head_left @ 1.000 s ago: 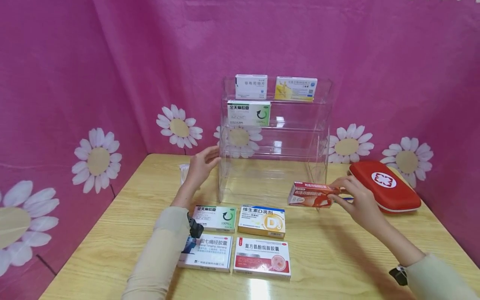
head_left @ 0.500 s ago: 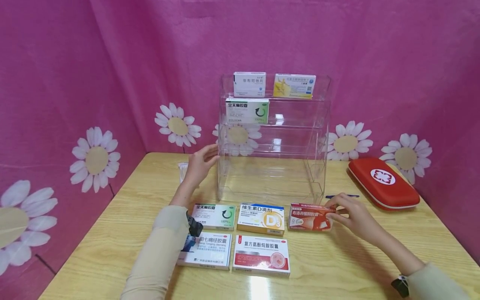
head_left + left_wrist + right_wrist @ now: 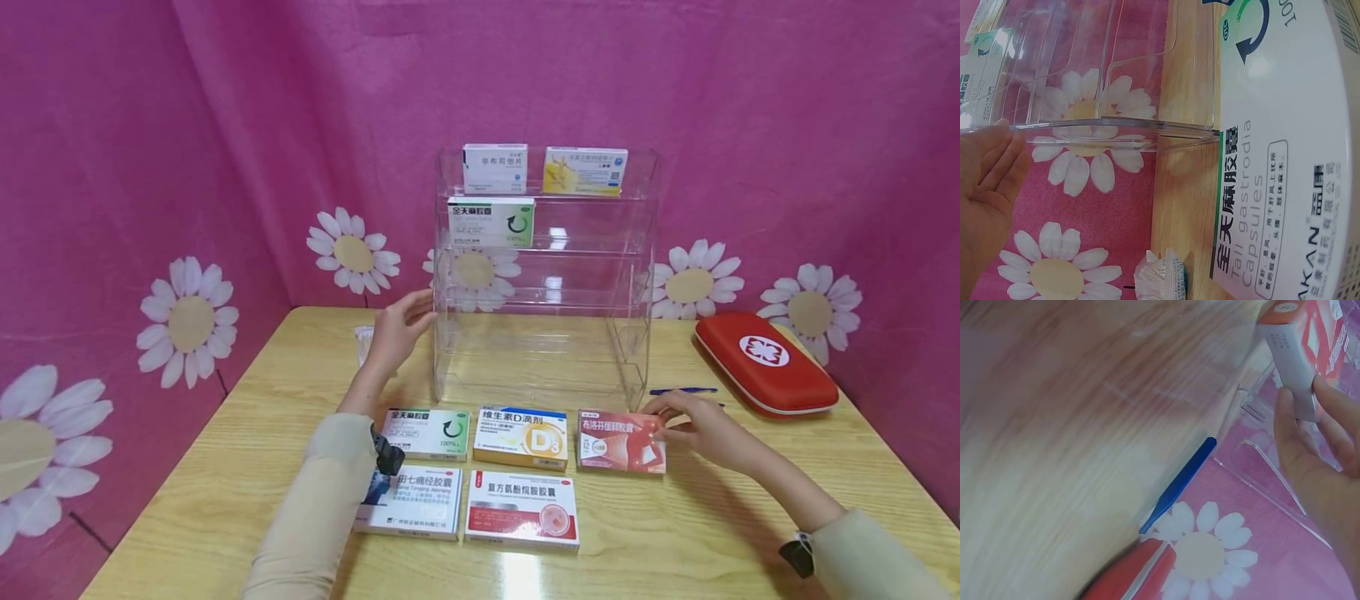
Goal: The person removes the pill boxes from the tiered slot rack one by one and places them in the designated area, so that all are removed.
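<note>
My left hand (image 3: 405,325) rests with straight fingers against the left wall of a clear acrylic shelf (image 3: 570,283); the left wrist view shows the palm (image 3: 985,194) at the shelf's edge (image 3: 1116,128). My right hand (image 3: 675,425) holds the right end of a red medicine box (image 3: 621,442) lying flat on the table beside a yellow D3 box (image 3: 522,437). Up close, the thumb and fingers (image 3: 1316,462) pinch that box's end (image 3: 1310,344).
The shelf carries a white box (image 3: 494,168), a yellow box (image 3: 585,171) and a green-white box (image 3: 491,222). Three more boxes lie in front (image 3: 429,433), (image 3: 412,502), (image 3: 522,511). A red first-aid case (image 3: 765,362) and a blue stick (image 3: 682,390) lie at the right.
My right hand brought the red box down from in front of the shelf and laid it flat on the table, right of the D3 box. The left hand stayed put.
</note>
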`<state>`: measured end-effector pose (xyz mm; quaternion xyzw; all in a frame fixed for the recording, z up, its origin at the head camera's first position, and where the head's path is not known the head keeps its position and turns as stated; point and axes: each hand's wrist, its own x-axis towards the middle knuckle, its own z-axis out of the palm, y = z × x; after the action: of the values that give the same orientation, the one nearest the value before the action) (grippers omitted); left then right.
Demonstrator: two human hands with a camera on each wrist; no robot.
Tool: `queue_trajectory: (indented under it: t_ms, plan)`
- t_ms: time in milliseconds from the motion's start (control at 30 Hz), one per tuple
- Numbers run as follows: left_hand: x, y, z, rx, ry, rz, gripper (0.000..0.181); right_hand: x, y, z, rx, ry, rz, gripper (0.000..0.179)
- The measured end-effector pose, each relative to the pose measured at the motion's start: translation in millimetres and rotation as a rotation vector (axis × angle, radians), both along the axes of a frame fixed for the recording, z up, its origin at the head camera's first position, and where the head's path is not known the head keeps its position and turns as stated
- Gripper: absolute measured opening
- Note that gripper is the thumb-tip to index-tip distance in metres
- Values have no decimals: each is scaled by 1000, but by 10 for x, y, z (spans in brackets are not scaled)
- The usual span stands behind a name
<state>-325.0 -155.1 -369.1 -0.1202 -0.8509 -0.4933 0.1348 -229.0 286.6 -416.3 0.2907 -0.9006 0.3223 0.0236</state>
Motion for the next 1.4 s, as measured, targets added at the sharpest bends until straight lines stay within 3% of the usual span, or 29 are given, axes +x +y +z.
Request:
queue_trajectory:
  t_ms: [400,533,800,967,1167,1400]
  plan:
    - [2,0,-14,2,4,1,41,-98,70,-112,99,-141,59,30]
    - [0,0,-16,4,2,-2,41,-105,61,-124,104,-130,68,31]
    - [-4,-6,-15,5,5,-4,41,-89,35,-161,126,-3,99,29]
    - [-11,-10,-29,3,-10,-2,41,-56,12,-150,112,38,57,26]
    - [-10,-11,-27,-5,-6,-6,41,-63,-83,46,113,131,-26,26]
    - [5,-13,-24,-3,-4,0,41,-287,-292,308,30,318,-39,34]
